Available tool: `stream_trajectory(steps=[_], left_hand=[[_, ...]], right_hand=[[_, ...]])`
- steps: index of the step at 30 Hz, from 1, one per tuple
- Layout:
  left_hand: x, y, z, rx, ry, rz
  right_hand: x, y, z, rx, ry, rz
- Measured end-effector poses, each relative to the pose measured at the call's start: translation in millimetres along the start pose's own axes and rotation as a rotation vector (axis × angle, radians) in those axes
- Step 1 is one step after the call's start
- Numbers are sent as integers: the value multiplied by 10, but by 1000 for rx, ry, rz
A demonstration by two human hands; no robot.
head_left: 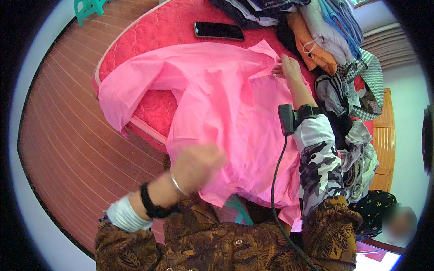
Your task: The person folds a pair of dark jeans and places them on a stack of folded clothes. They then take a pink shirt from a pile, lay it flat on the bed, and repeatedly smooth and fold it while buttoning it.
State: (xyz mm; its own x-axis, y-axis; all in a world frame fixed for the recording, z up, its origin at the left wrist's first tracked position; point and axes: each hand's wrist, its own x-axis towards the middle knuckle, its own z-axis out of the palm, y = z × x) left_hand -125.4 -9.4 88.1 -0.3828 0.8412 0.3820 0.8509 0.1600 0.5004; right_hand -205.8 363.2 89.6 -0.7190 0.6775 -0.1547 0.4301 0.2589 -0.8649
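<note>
A pink long-sleeved garment (217,91) lies spread and wrinkled before me, one sleeve stretched to the left over the edge. Its collar is at the far right and its near edge hangs down towards my lap. My right hand (290,69) is at the collar, fingers bent onto the fabric. Blurred by motion, my left hand (200,166) is over the near left part of the garment. Its fingers look curled; whether cloth is between them I cannot tell. Under the garment is a red quilted mattress (135,44) with pale piping.
A black smartphone (218,31) lies beyond the garment. Piled clothes (322,37) and a houndstooth strap (371,74) are at right. A cable (276,179) hangs from my right wrist device (287,119). A green stool (90,10) stands far left; a person (373,210) is lower right.
</note>
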Motion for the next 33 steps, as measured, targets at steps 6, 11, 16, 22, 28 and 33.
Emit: stream_trajectory(steps=[6, 11, 16, 22, 28, 33], left_hand=[[-325, 440, 491, 20, -221, -148], [-493, 375, 653, 191, -251, 9], [-579, 254, 793, 277, -124, 150], [-541, 134, 806, 227, -141, 308], [-377, 174, 626, 157, -214, 306], [-78, 245, 740, 123, -491, 148]], right_hand=[[21, -183, 30, -148, -63, 97], [241, -92, -138, -429, 101, -30], [148, -181, -123, -266, 28, -23], [134, -262, -167, -208, -35, 34], [250, -190, -143, -284, -8, -21], [267, -138, -156, -340, -15, -12]])
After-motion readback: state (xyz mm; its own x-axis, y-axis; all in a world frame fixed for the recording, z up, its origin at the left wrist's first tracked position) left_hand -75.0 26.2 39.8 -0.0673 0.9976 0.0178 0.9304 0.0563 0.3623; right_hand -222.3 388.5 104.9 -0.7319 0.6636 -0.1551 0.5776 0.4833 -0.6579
